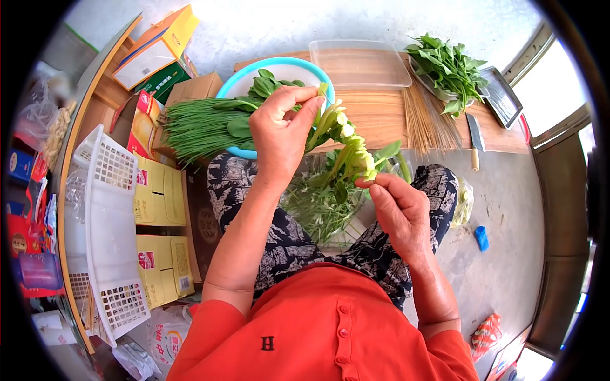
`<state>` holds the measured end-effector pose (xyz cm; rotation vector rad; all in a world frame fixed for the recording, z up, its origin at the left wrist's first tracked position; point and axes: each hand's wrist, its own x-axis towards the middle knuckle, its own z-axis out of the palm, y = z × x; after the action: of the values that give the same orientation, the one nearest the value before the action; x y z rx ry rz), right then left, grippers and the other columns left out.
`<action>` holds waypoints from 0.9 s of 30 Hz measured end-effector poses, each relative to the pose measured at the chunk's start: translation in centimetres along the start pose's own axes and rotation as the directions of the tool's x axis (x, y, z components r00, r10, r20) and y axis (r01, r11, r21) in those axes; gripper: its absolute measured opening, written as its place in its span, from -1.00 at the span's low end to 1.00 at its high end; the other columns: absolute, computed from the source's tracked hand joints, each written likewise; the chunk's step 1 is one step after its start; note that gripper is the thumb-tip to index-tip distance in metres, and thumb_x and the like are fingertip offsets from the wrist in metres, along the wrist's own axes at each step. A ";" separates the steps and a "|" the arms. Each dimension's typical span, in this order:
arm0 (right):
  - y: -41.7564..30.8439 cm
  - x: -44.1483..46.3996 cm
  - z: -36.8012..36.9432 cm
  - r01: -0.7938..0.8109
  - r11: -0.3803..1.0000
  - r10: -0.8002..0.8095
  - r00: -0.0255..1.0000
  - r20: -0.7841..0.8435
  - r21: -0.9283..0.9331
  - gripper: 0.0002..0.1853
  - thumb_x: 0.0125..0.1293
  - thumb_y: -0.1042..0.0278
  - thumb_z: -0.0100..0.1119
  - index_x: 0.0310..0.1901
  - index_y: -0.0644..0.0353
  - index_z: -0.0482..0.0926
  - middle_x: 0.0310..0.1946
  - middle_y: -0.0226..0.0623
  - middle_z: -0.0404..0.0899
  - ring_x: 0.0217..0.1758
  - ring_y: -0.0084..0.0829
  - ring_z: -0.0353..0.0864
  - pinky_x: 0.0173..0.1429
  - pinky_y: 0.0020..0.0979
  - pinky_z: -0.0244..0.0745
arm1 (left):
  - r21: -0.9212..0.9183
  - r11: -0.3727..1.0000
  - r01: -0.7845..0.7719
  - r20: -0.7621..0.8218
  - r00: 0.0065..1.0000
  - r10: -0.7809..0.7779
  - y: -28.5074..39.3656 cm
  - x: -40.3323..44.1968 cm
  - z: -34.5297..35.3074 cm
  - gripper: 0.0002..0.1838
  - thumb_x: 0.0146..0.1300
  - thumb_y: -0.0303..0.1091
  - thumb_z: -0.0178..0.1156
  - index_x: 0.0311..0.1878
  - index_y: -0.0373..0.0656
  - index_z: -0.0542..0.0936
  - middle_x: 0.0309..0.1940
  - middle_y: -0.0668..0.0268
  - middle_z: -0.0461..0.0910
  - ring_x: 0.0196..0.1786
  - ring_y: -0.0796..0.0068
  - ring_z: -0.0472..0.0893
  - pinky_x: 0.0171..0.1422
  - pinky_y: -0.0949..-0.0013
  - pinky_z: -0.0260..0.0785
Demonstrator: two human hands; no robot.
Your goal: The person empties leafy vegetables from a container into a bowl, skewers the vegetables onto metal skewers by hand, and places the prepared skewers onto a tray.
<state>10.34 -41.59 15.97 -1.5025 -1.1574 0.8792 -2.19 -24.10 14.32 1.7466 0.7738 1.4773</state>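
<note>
Both hands hold a skewer of leafy greens (356,159) above my lap. My left hand (284,130) pinches its upper end, near a pale stem, with fingers closed. Lower down on the right, my right hand (401,213) has thumb and finger closed at the bunch's other end. Behind my left hand, a white basin with a blue rim (279,61) carries long thin green stalks (203,124) and broad leaves. Below the bunch, between my knees, lie loose green trimmings (321,206), partly hidden.
On the wooden board (372,117) stand a clear plastic tray (362,81), thin skewers (429,120), a bowl of leaves (448,73), a black tray (502,95) and a knife (475,136). White baskets (114,235) and boxes (162,267) are left; a blue item (481,238) lies on the floor.
</note>
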 end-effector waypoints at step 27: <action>-2.5 1.5 -2.3 -0.163 0.870 0.007 0.948 0.318 0.466 -0.74 0.46 0.32 -0.02 -0.17 0.32 0.61 -0.78 -0.61 0.23 -0.75 -0.76 0.07 -0.63 -0.63 -0.06 | -0.395 0.791 0.466 0.688 0.721 -0.081 3.6 2.6 -4.7 -0.51 0.14 -0.15 0.40 0.03 -0.29 0.58 -0.12 0.33 0.61 -0.04 0.59 0.55 0.13 0.47 0.37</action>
<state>12.34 -40.65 18.98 -1.0255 -0.9860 1.3911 -6.38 -23.32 19.16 1.4372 0.1932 0.6810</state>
